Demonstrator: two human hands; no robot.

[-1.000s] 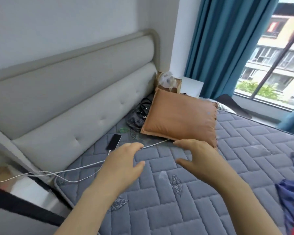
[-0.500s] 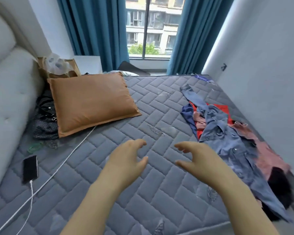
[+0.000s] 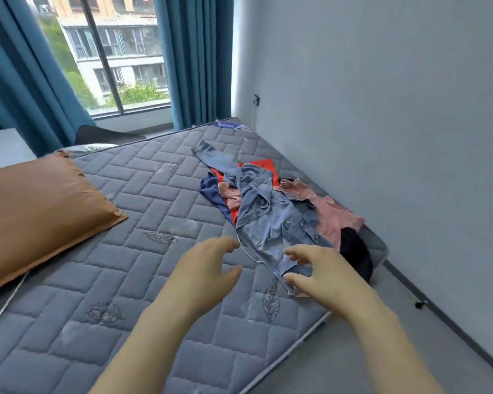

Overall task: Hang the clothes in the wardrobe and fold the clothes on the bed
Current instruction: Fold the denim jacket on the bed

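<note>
A heap of clothes lies on the right side of the grey quilted mattress (image 3: pixel 143 280). On top is a blue denim jacket (image 3: pixel 271 220). Under it I see a pink garment (image 3: pixel 329 214), a red one (image 3: pixel 264 167), a dark blue one (image 3: pixel 211 189) and a black one (image 3: pixel 355 251) at the mattress edge. My right hand (image 3: pixel 322 277) hovers over the jacket's near end, fingers spread and loosely bent, holding nothing. My left hand (image 3: pixel 205 277) floats above the mattress just left of the jacket, also empty with relaxed fingers.
An orange pillow (image 3: pixel 37 211) lies at the left. A white cable (image 3: pixel 3 308) runs along the mattress below it. A grey wall (image 3: pixel 396 137) borders the bed on the right, with a strip of floor (image 3: pixel 367 351). Blue curtains (image 3: pixel 194 61) frame the window behind.
My view has swung right, from the headboard and phone to the clothes heap. Both hands stay raised and empty, and the right one now sits over the denim jacket.
</note>
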